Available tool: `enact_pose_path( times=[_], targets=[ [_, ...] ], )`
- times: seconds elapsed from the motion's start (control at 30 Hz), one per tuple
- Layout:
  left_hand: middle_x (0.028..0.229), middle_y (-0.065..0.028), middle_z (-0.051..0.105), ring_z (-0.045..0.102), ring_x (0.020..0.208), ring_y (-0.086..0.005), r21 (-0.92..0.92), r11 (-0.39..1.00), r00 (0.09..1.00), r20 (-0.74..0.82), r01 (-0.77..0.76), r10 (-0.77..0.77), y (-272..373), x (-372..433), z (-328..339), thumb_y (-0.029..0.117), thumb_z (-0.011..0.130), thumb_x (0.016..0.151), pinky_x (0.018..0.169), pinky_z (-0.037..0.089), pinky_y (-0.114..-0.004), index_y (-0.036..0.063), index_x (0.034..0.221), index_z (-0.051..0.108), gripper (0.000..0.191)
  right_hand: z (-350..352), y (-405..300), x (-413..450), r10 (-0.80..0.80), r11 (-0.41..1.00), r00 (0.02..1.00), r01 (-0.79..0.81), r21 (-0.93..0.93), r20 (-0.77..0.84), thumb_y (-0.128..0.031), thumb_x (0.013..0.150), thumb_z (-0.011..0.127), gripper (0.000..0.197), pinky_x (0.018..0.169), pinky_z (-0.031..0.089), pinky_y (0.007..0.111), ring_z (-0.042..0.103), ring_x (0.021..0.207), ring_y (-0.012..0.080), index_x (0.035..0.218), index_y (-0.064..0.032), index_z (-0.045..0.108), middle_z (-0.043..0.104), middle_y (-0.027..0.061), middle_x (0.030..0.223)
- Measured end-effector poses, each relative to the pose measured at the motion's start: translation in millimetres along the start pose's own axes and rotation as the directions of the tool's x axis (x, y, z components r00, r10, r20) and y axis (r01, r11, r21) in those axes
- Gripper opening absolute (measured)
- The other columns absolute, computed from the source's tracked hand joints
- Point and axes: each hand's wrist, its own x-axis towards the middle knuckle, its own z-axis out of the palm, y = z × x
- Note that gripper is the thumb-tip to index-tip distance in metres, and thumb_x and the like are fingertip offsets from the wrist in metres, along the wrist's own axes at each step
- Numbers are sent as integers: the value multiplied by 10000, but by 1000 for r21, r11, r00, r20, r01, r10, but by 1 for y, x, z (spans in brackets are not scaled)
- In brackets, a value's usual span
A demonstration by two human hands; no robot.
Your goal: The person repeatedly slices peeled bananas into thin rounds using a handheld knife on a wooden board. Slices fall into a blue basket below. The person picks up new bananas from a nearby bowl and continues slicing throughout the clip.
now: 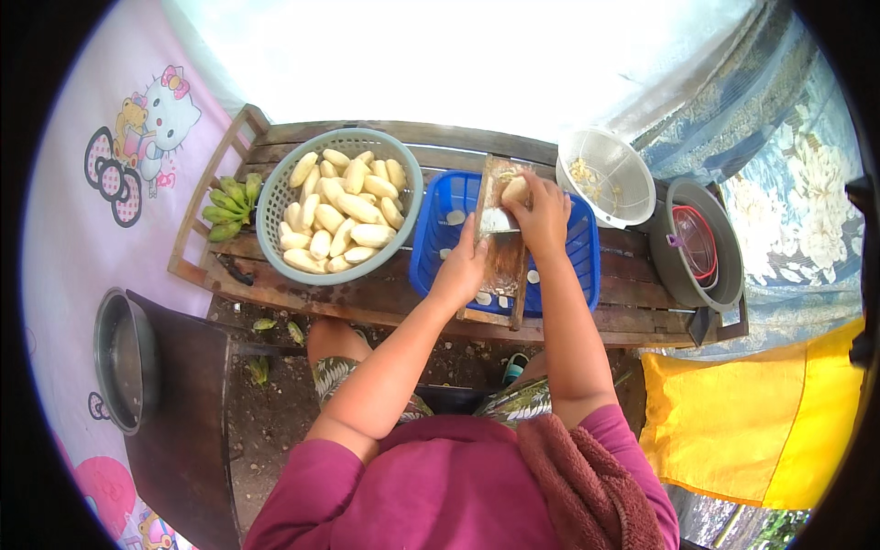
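Note:
A wooden board slicer (504, 265) with a pale metal blade plate (498, 221) lies across a blue plastic basket (440, 199). My left hand (462, 265) grips the slicer's left edge. Against the board's upper part, my right hand (544, 212) holds a peeled banana (515, 191). Thin round banana slices (455, 218) lie in the blue basket, some under the slicer. To the left, a grey-green colander (271, 251) is heaped with peeled bananas (357, 208).
The slatted wooden bench (330, 302) also bears unpeeled green bananas (231, 206), a white strainer (614, 172) with yellowish scraps, and a grey basin (729, 261) holding a red-rimmed strainer (715, 240). A metal basin (124, 357) rests on a dark table (182, 412) at left. Yellow cloth (729, 426) hangs at right.

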Motion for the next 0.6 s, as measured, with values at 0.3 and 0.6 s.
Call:
enact_pose_path(
  times=[0.3, 0.6],
  targets=[
    [1265, -340, 548, 527, 1188, -472, -54, 998, 1000, 10, 16, -15, -4, 0, 2, 278, 400, 1028, 999, 408, -461, 56, 1534, 183, 594, -30, -14, -63, -39, 999, 997, 38, 13, 69, -199, 724, 798, 473, 1093, 272, 553, 485, 1253, 318, 1169, -175, 637, 573, 83, 1223],
    [1272, -340, 544, 522, 1205, -458, -46, 999, 1000, 19, 11, -11, 3, -1, -2, 278, 408, 1022, 997, 410, -458, 44, 1537, 164, 616, -28, -12, -43, -34, 999, 995, 35, -10, 93, -243, 737, 787, 510, 1096, 268, 561, 427, 1313, 355, 1217, -177, 627, 524, 120, 1313]
  ],
)
